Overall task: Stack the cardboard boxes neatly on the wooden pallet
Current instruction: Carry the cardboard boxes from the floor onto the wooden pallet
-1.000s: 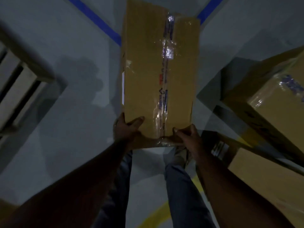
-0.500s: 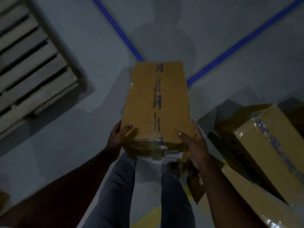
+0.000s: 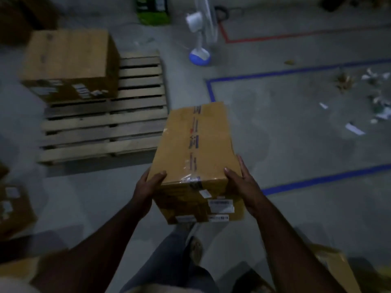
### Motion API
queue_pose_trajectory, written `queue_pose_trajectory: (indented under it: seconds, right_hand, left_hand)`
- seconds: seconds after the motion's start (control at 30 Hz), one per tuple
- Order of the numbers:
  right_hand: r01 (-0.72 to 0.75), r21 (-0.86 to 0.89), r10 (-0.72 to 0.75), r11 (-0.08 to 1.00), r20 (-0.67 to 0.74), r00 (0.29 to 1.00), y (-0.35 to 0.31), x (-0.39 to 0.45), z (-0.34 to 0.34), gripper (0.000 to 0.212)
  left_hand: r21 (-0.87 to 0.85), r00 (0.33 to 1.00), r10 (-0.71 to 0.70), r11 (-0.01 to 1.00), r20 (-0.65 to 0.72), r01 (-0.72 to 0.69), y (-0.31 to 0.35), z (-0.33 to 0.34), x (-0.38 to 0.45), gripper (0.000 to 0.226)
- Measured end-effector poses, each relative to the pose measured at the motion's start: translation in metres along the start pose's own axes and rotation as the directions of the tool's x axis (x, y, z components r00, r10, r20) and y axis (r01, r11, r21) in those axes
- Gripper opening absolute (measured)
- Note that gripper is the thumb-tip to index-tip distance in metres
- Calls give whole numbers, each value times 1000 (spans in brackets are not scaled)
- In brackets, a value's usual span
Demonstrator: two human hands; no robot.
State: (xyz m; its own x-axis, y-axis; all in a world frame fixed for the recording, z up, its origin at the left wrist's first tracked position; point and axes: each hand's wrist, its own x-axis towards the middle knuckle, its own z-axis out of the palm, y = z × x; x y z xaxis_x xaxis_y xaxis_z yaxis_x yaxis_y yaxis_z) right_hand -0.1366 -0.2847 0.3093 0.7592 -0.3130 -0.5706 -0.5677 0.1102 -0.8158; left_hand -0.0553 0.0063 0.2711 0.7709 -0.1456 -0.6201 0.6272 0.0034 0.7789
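I carry a long taped cardboard box (image 3: 195,149) in front of me, above the floor. My left hand (image 3: 147,187) grips its near left corner, thumb on top. My right hand (image 3: 243,185) holds its near right corner, thumb on top and fingers along the side. White labels cover the box's near end. The wooden pallet (image 3: 118,123) lies on the floor ahead and to the left. A large cardboard box (image 3: 67,64) stands on the pallet's far left part.
A white standing fan with a blue base (image 3: 200,57) is beyond the pallet. Blue floor tape (image 3: 317,180) and red tape (image 3: 275,39) mark the concrete. Paper scraps (image 3: 359,98) lie at right. More boxes sit at left edge (image 3: 12,208) and bottom right (image 3: 334,269).
My view has risen and turned toward the pallet, which now shows whole with a box on it. The held box stays in both hands, its labelled near end now visible.
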Motion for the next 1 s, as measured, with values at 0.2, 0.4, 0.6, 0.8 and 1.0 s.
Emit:
queue_pose_trajectory:
  seconds: [0.2, 0.4, 0.6, 0.8, 1.0]
  right_hand:
    - [52, -54, -46, 997, 96, 994, -74, -18, 64, 64]
    - [155, -136, -118, 979, 248, 962, -116, -14, 130, 46]
    - [175, -256, -97, 951, 292, 952, -150, 55, 206, 52]
    - [150, -291, -71, 945, 265, 962, -182, 169, 335, 50]
    - [63, -300, 8, 952, 232, 973, -228, 237, 430, 55]
  left_hand:
    - [-155, 989, 142, 977, -32, -145, 64, -73, -54, 41]
    - [-159, 969, 246, 955, -34, -249, 101, -139, -58, 48]
    - [-205, 982, 190, 961, -5, -187, 134, -203, 23, 50]
    - [-224, 995, 100, 970, 14, -95, 195, -309, 157, 57]
    - [-158, 997, 67, 986, 48, -58, 260, -386, 267, 74]
